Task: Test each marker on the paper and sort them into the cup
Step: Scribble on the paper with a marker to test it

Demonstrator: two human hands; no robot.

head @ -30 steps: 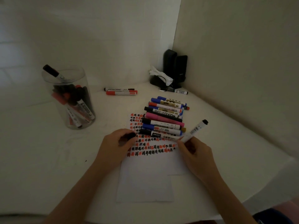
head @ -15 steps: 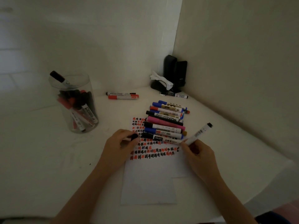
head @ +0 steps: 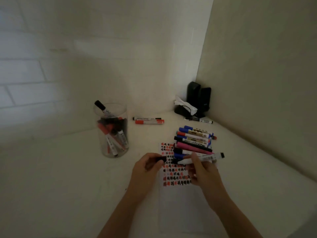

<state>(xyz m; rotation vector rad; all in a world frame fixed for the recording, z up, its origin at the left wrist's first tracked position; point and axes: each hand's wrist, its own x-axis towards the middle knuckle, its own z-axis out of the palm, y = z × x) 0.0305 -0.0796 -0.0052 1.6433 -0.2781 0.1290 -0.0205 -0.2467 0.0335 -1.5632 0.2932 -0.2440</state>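
Right hand (head: 204, 172) pinches a white marker (head: 200, 159), barrel nearly level, its pale writing end aimed toward nine o'clock. Left hand (head: 147, 169) is curled round a black cap (head: 161, 158), open end facing three o'clock. Cap and tip sit near each other but apart, hovering over the marked rows on the paper (head: 178, 212). By my read the scribble is done and this is the recapping step.

To do it well: bring the two together along one straight line, tip going squarely into the cap's mouth, not at an angle, or ink smears on the fingers. Press until it seats firmly; a loose cap dries the marker out in the cup. Both hands should lift a little while they do it, because the row of untested markers (head: 193, 141) lies just beside the right hand at twelve o'clock and a careless knuckle would roll them.

The cup (head: 111, 131) stands at ten o'clock from the hands, well apart, clear-walled and already holding a bundle of black and red markers, one poking above the rim. Once capped, the marker should go in end-first and be let slide down rather than dropped.

Two markers (head: 149, 120) lie at twelve o'clock beyond the cup's right side, apart from the pile. Whether they are rejects I cannot tell.
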